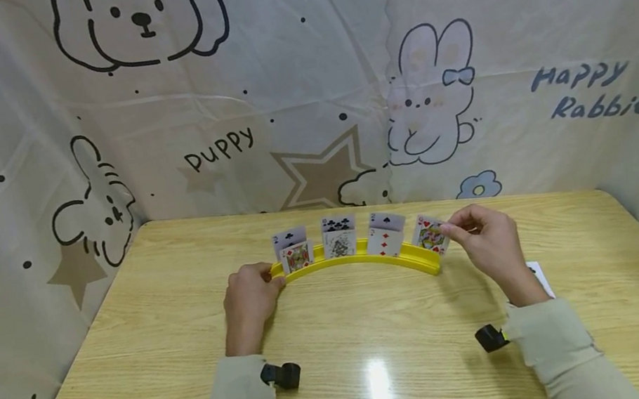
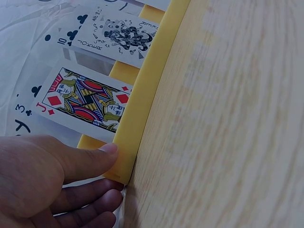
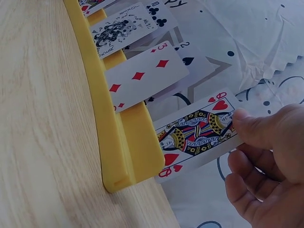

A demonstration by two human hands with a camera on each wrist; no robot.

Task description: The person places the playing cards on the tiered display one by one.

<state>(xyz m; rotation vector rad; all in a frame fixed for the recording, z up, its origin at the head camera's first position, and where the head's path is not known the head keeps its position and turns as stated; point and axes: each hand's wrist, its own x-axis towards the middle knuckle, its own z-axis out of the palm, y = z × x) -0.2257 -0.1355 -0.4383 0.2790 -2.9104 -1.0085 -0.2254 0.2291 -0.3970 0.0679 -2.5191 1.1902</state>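
Note:
A curved yellow card holder (image 1: 355,257) stands on the table with playing cards upright in two rows. In front are a jack of diamonds (image 2: 85,102), a joker (image 2: 118,38) and a three of diamonds (image 3: 142,76); behind them show a three of clubs (image 1: 289,236), a ten of clubs (image 1: 338,222) and a two of spades (image 1: 387,219). My left hand (image 1: 251,297) grips the holder's left end, thumb on its front wall. My right hand (image 1: 488,244) pinches a queen of hearts (image 3: 197,128) by its upper edge at the right end, its lower edge close behind the front step.
Another card (image 1: 540,278) lies on the table (image 1: 356,335), partly hidden by my right wrist. A printed cloth (image 1: 300,89) hangs along the table's back edge. Small black cameras sit on both wrists.

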